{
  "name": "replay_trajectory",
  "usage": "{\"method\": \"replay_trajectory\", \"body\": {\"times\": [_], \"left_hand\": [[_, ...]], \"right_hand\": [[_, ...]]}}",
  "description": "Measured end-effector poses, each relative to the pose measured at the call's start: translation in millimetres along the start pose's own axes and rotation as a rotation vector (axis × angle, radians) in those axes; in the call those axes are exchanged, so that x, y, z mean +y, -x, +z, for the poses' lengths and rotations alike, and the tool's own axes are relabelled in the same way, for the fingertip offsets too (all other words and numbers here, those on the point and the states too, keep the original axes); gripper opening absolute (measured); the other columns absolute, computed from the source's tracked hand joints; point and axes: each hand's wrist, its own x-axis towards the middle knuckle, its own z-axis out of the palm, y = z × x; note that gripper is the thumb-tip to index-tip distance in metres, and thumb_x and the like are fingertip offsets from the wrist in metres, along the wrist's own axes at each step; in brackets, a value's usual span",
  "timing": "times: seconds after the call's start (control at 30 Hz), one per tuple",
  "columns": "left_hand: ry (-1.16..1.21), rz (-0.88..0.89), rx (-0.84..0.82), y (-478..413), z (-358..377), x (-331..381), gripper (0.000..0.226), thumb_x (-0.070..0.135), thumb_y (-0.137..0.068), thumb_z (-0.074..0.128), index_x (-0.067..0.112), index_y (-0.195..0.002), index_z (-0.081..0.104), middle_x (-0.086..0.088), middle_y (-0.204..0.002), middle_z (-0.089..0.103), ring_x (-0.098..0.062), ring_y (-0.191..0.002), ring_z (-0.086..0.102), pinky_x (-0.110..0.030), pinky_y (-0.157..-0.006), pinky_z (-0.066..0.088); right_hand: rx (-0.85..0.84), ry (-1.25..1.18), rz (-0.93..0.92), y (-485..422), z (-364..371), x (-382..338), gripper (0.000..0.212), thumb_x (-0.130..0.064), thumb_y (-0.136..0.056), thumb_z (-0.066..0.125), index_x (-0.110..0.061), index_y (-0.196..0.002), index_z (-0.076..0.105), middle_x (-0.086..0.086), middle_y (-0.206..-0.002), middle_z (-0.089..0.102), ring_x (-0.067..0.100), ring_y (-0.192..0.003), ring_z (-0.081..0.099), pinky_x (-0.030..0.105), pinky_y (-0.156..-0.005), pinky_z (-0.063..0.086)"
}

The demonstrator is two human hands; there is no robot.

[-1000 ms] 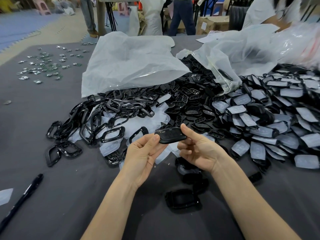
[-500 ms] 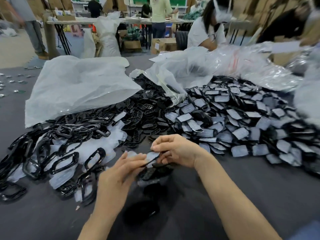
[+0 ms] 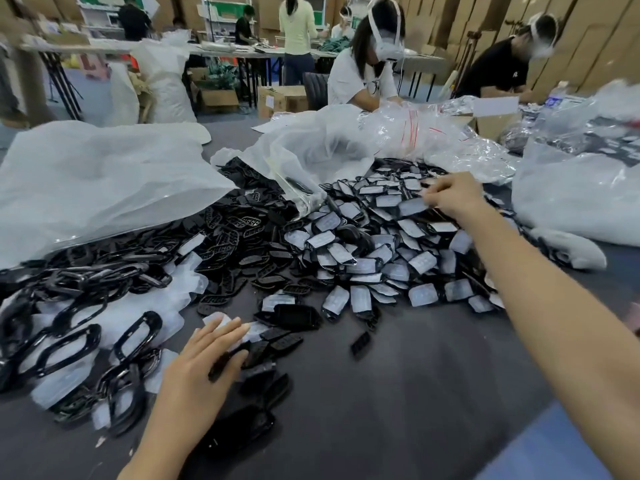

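My left hand [image 3: 204, 358] hovers low over the dark table [image 3: 415, 393] near the front. Its fingers are stretched forward, and a small black plastic part [image 3: 227, 362] sits pinched under them against the palm side. My right hand [image 3: 450, 199] reaches far out over the heap of black shells covered with whitish film [image 3: 381, 265]. Its fingers are curled, pinching one film-covered piece [image 3: 410, 206] at the top of the heap. The thumbs of both hands are hidden.
Glossy black ring frames [image 3: 69, 341] with film scraps lie at the left, and black button pads [image 3: 242, 223] in the middle. White plastic bags [image 3: 104, 181] and clear bags [image 3: 433, 133] lie behind. A big bag [image 3: 571, 202] stands at right. People work across the table.
My hands have parted: the right one went from the black part up and right into the film-covered heap, while the left stayed low with the part. The view tilted up.
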Motion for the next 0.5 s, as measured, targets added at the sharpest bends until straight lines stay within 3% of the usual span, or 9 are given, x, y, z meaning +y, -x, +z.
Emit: {"method": "replay_trajectory", "body": {"times": [0.13, 0.27, 0.4, 0.5], "left_hand": [[-0.022, -0.036, -0.052, -1, -2, 2, 0.034, 0.001, -0.072, 0.081, 0.015, -0.103, 0.076, 0.022, -0.109, 0.056, 0.001, -0.114, 0.052, -0.003, -0.102, 0.021], [-0.021, -0.082, -0.076, -1, -4, 3, 0.034, 0.005, -0.073, 0.081, 0.018, -0.104, 0.076, 0.029, -0.102, 0.055, -0.012, -0.106, 0.059, -0.014, -0.094, 0.036], [0.018, -0.069, -0.064, -3, -5, 4, 0.043, 0.004, -0.073, 0.08, 0.026, -0.108, 0.072, 0.026, -0.099, 0.06, 0.003, -0.096, 0.056, 0.003, -0.086, 0.03], [0.041, -0.042, -0.064, -7, -8, 3, 0.055, 0.003, -0.08, 0.075, 0.035, -0.122, 0.062, 0.018, -0.094, 0.062, 0.007, -0.093, 0.055, -0.002, -0.081, 0.036]], "right_hand": [[-0.007, 0.28, 0.013, -15, 8, 24, 0.007, -0.013, -0.081, 0.075, -0.015, -0.081, 0.068, 0.011, -0.097, 0.071, 0.022, -0.082, 0.062, 0.031, -0.076, 0.05], [0.018, 0.402, -0.018, -15, 16, 36, 0.011, -0.006, -0.086, 0.064, -0.015, -0.081, 0.068, 0.011, -0.099, 0.071, 0.027, -0.09, 0.063, 0.031, -0.071, 0.049], [0.196, 0.406, -0.014, -7, 19, 34, 0.018, -0.004, -0.09, 0.054, -0.013, -0.096, 0.069, 0.013, -0.118, 0.06, 0.031, -0.096, 0.06, 0.033, -0.071, 0.046], [0.303, 0.286, -0.193, 27, 49, -1, 0.015, -0.013, -0.092, 0.054, -0.015, -0.1, 0.067, 0.011, -0.117, 0.055, 0.024, -0.09, 0.057, 0.03, -0.07, 0.042]]}}
